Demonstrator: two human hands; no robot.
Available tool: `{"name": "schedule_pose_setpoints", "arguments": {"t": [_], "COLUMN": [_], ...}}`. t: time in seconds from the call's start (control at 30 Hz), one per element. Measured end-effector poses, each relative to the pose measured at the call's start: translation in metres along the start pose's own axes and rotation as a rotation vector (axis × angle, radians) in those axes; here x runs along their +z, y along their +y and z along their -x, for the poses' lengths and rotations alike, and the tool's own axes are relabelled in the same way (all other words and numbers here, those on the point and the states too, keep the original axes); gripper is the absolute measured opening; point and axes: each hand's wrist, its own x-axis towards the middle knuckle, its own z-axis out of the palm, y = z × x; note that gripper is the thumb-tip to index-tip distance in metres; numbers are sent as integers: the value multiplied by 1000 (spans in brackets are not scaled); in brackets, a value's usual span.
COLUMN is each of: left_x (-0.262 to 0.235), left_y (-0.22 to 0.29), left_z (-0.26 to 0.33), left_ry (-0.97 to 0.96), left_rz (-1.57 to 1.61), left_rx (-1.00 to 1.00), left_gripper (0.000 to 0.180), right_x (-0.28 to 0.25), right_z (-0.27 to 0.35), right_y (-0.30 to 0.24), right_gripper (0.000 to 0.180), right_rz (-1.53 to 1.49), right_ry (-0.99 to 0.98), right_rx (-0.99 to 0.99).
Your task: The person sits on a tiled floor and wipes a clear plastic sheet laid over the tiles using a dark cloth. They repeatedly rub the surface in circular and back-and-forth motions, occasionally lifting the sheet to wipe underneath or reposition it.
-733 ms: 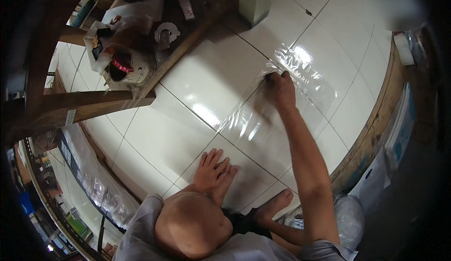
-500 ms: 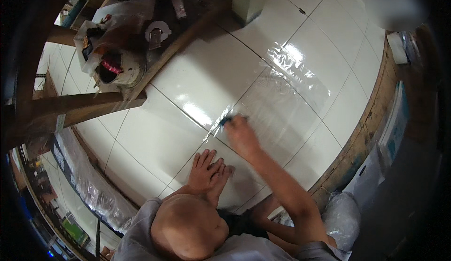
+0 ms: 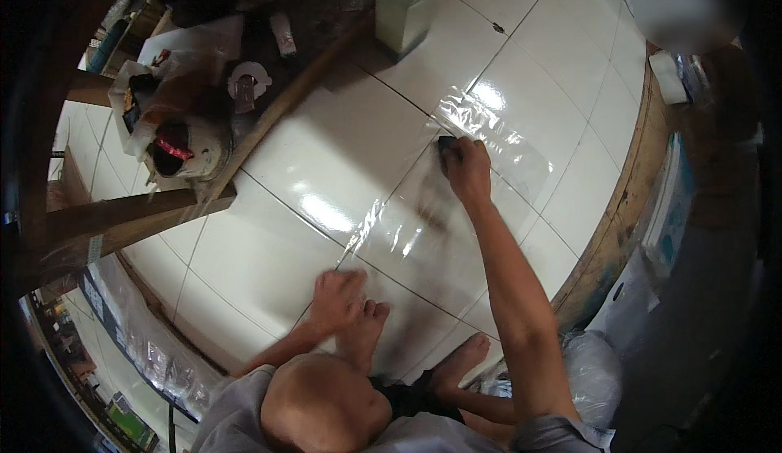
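Note:
A clear plastic sheet (image 3: 507, 153) lies on the white tiled floor, with bright creases along its far and near edges. My right hand (image 3: 468, 172) is over the sheet, its fingers closed round a small dark block-like object (image 3: 445, 147), whose exact kind I cannot make out. That object appears to touch the sheet near its far left part. Just short of the sheet's near edge, my left hand (image 3: 336, 300) is beside my bare foot (image 3: 362, 335). Motion smears its fingers, so their pose is unclear.
A wooden bench (image 3: 277, 109) on the left bears a stained tub (image 3: 213, 150) and a roll of tape (image 3: 248, 85). Beyond it stands a pale, translucent jerrycan (image 3: 407, 11). A wooden edge (image 3: 612, 213) bounds the floor at right; a plastic-wrapped bundle (image 3: 155, 327) lies at lower left.
My right hand has moved away from me and to the right across the sheet, still holding the dark object. The left hand's fingers, earlier spread on the floor, have drawn back. The view has shifted slightly.

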Motion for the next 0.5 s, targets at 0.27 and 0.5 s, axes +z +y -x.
{"name": "schedule_pose_setpoints", "arguments": {"t": [0.27,0.5], "left_x": [-88,-79], "left_y": [-10,-14], "left_z": [-301,-357], "left_ry": [-165,-413], "left_rz": [-513,-679], "left_rx": [464,483], "left_gripper": [89,101], "right_x": [-7,24], "right_z": [38,12], "right_y": [-13,-12], "right_gripper": [21,19], "right_rz": [-85,59], "right_ry": [32,-9], "right_rx": [-52,-117]}}
